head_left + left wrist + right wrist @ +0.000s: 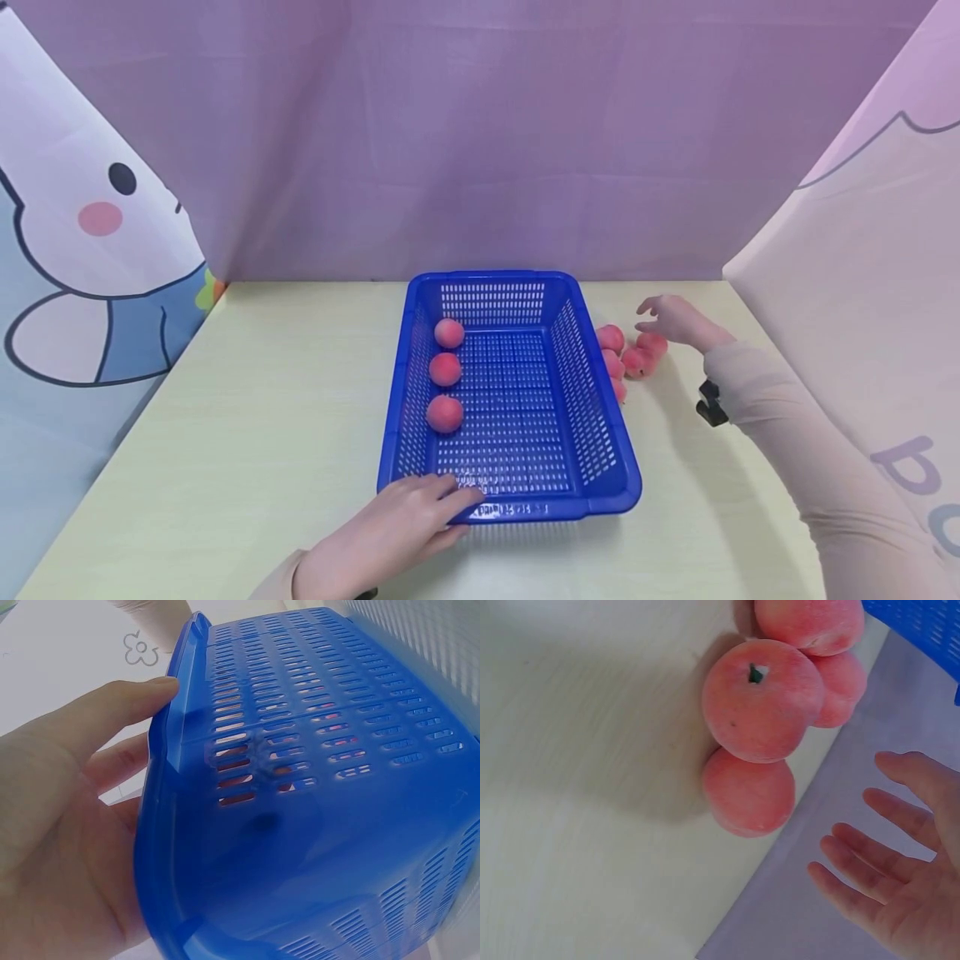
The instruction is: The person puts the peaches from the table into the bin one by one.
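Note:
A blue plastic basket (517, 508) with slotted walls stands in the middle of the table. My left hand (408, 517) grips its near rim, thumb on one side and fingers on the other; the left wrist view shows this hand (82, 817) at the basket's edge (176, 742). Inside, three peaches (446, 369) form a row along the left wall. Several more peaches (639, 362) lie on the table right of the basket. Over them hovers my right hand (675, 321), holding nothing. Its fingers (855, 862) are spread, apart from the peaches (761, 701) in the right wrist view.
The pale wooden table (300, 400) extends on both sides of the basket. A purple cloth (487, 150) hangs behind it. Printed cartoon cloths (82, 250) flank the table left and right. Some peaches sit close against the basket's right wall.

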Demonstrator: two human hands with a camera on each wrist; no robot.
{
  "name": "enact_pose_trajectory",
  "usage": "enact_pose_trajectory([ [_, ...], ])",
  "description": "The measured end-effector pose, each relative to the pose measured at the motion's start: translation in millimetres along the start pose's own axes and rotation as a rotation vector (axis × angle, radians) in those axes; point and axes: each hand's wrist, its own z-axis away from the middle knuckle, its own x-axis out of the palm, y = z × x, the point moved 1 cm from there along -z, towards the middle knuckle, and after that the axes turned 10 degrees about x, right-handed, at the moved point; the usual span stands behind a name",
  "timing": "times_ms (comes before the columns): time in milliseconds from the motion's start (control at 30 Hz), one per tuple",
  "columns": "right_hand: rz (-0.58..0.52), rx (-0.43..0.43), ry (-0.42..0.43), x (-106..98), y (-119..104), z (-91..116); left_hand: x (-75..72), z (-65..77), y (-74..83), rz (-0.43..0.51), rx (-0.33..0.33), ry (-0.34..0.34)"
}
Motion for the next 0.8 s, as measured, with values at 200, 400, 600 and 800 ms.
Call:
enact_pose_trajectory([
  [200, 0.001, -0.012, 0.002, 7.5, 8.2, -0.9, 0.5, 0.0, 0.5, -0.02, 0.004, 0.007],
  [400, -0.01, 0.017, -0.014, 14.0, 14.8, -2.3, -0.4, -0.2, 0.5, -0.001, -0.015, -0.015],
  [600, -0.031, 0.027, -0.019, 17.9, 17.2, -2.6, 0.2, -0.1, 0.4, -0.005, -0.007, -0.007],
  [800, -0.052, 0.036, -0.023, 21.6, 19.3, -3.1, 1.0, 0.2, 0.2, -0.011, -0.006, -0.003],
])
